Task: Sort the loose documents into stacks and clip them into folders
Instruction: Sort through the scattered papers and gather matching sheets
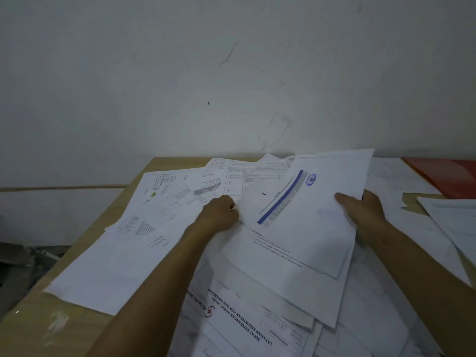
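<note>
Loose white printed documents (159,228) lie scattered and overlapping across a wooden table (33,320). A sheet with a blue stripe and a round blue stamp (316,202) is lifted off the pile, tilted up toward the wall. My right hand (363,207) grips its right edge, thumb on top. My left hand (221,212) pinches its left edge with curled fingers. More sheets hang under it, one with lines of text (296,251). A form with a red cross logo (244,325) lies at the near edge.
A red folder (448,176) lies at the far right against the wall. Another stack of papers (453,222) sits at the right edge. A white wall (231,73) rises just behind the table. Left of the table is a drop with dark clutter (18,258) below.
</note>
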